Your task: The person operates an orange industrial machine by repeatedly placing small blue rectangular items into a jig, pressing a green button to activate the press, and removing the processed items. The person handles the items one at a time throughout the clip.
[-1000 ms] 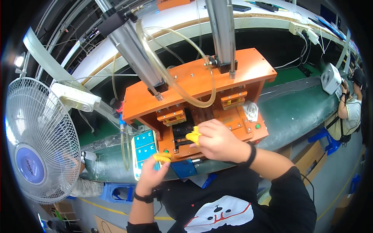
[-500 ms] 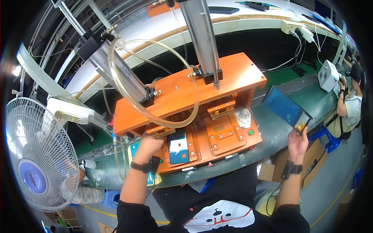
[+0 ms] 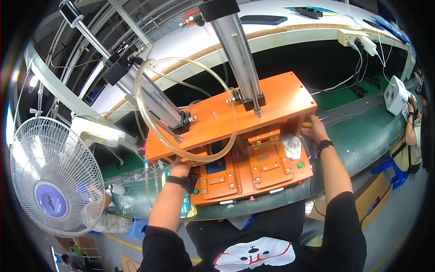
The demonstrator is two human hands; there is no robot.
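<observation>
In front of me stands an orange press [image 3: 267, 102] with two fixture nests side by side. My left hand [image 3: 182, 168] reaches under its left end; the fingers are hidden beneath the press head. A dark, blue-tinted flat panel [image 3: 216, 166] lies at the back of the left nest, partly under the press, close to that hand. The right nest [image 3: 270, 170] holds no panel. At the press's right end, my right hand [image 3: 317, 131] is beside the upright, with something yellow at its fingertips. The upright hides part of the fingers, and any held thing is out of sight.
Two metal cylinders [image 3: 238, 54] rise from the press, and a clear hose [image 3: 141, 102] loops before it. A crumpled white cloth [image 3: 292, 147] lies at its right side. A large fan [image 3: 54, 177] stands left; a small white fan [image 3: 395, 95] and another person are right.
The left nest's panel has moved back under the press. My right hand has swung inward and forward to the press's right end; the blue flat panel it held is no longer visible.
</observation>
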